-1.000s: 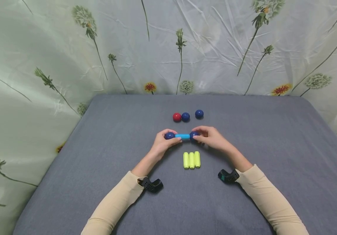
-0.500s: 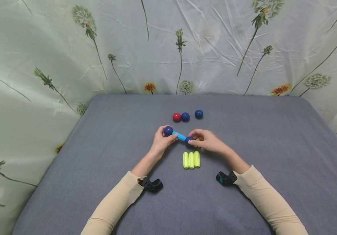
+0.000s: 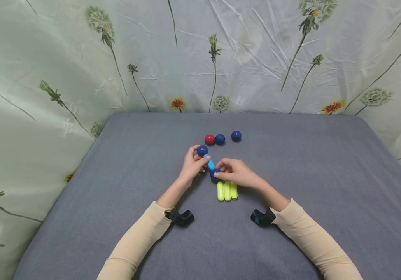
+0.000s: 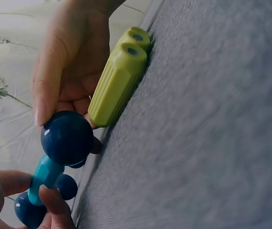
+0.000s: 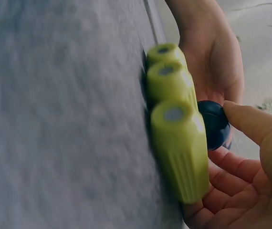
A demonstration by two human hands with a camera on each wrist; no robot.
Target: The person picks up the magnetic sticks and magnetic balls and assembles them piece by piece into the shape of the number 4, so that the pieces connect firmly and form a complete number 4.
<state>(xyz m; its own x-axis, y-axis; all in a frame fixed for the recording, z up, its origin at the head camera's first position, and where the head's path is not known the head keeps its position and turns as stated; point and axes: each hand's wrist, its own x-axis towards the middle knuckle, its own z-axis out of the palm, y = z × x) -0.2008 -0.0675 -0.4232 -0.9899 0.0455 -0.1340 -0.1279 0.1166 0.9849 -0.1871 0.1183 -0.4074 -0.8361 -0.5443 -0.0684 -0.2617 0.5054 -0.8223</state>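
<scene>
A light blue rod (image 3: pixel 210 163) joins two dark blue balls into a dumbbell shape, slanting from far left to near right in the head view. My left hand (image 3: pixel 191 166) pinches the rod between thumb and fingers, close to the far ball (image 3: pixel 202 150). With thumb and fingertips, my right hand (image 3: pixel 238 173) grips the near ball (image 3: pixel 215 175). Just in front of that ball, three yellow-green rods (image 3: pixel 227 191) lie side by side on the table. In the left wrist view the rod (image 4: pixel 45 172) shows between the left thumb and finger.
Farther back on the grey cloth-covered table (image 3: pixel 144 155) sit a red ball (image 3: pixel 209 139), a blue ball (image 3: pixel 220 139) beside it, and another blue ball (image 3: pixel 236 135) a little to the right. A flower-printed curtain (image 3: pixel 256 58) hangs behind the table.
The dumbbell has turned from lying crosswise to slanting toward me. My right hand has come left and nearer with its ball; the left hand's end has shifted away from me.
</scene>
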